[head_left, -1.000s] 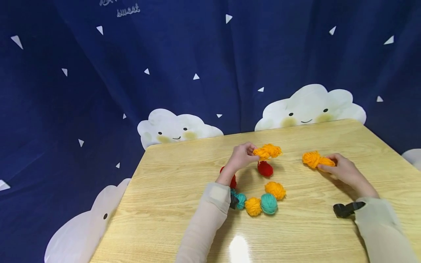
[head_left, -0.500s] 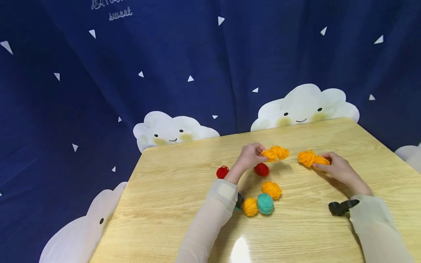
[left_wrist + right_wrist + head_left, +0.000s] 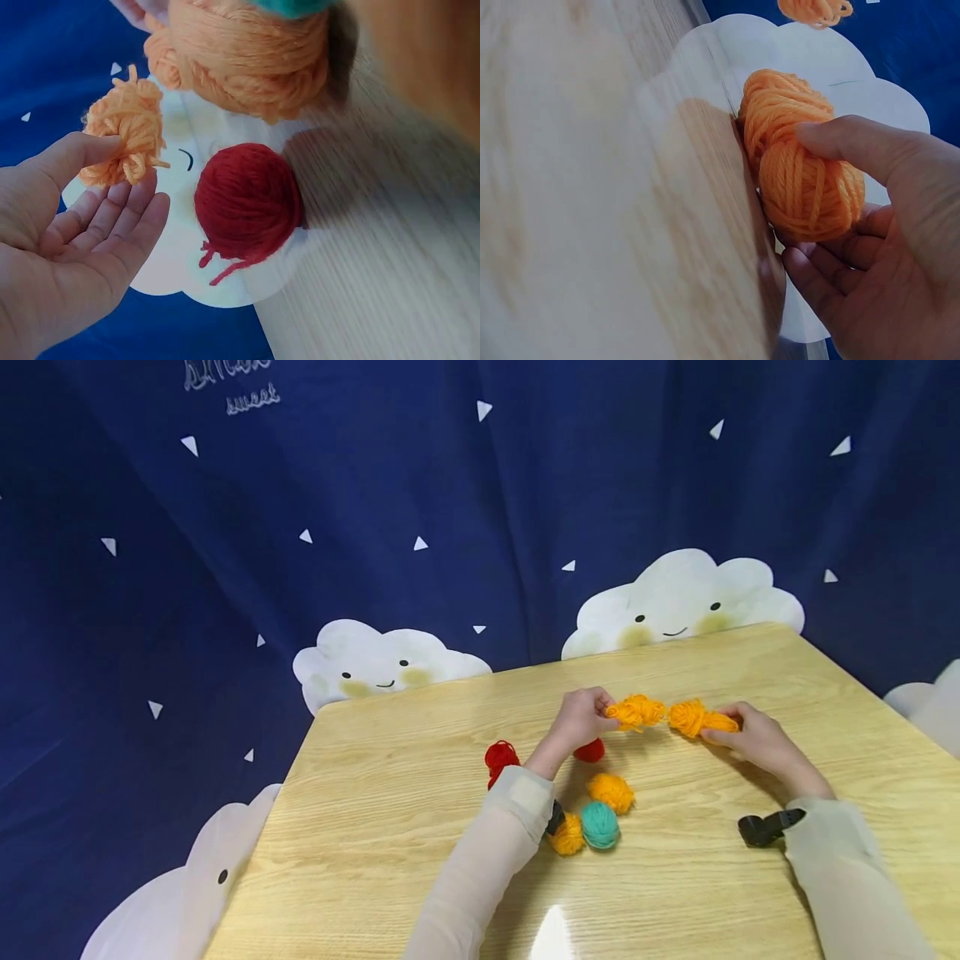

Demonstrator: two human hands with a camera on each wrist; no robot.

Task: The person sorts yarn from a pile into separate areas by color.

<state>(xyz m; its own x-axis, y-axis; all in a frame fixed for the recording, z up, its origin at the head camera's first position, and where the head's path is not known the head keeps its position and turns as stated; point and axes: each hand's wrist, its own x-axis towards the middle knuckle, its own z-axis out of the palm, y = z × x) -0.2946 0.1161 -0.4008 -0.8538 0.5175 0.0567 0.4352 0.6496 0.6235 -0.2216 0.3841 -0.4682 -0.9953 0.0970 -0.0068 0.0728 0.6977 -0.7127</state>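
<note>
Between thumb and fingers my left hand [image 3: 579, 722] pinches the end of a loose orange yarn bundle [image 3: 639, 712]; loops and cut ends show in the left wrist view. Opposite it, my right hand [image 3: 763, 742] holds a tighter orange yarn skein [image 3: 687, 718], narrowed at its middle, with the thumb on top. The two orange pieces are almost end to end, a small gap between them. Below the left hand lies a red yarn ball [image 3: 247, 202], partly hidden by that hand in the head view.
On the wooden table [image 3: 390, 827], an orange ball [image 3: 611, 793], a teal ball [image 3: 600, 825] and another orange ball [image 3: 567, 836] lie in a curve. Red yarn [image 3: 501, 757] sits left of the left forearm, which hides part of it. A blue curtain [image 3: 420, 460] hangs behind.
My left hand has moved right with its yarn bundle, narrowing the gap to the right hand's skein. The head view has shifted slightly right. Both grips look the same.
</note>
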